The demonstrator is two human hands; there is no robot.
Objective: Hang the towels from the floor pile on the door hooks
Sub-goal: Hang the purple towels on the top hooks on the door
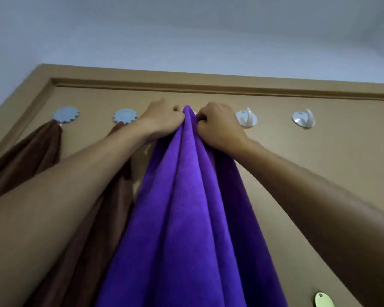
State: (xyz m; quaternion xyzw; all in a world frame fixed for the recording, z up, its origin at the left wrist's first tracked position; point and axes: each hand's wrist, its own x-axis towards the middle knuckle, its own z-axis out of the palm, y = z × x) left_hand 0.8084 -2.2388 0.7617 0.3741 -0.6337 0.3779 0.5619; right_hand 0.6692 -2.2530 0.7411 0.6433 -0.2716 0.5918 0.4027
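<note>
Both fists, left hand (164, 117) and right hand (217, 125), clenched on purple towel (186, 207) peak; hook hidden behind grip. Risk: bunched folds missing hook, sliding off once released.

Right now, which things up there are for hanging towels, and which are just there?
For the job: purple towel, left hand, right hand, two brown towels, blue flower hooks, white hooks.
Just there: door frame, green tag.
</note>
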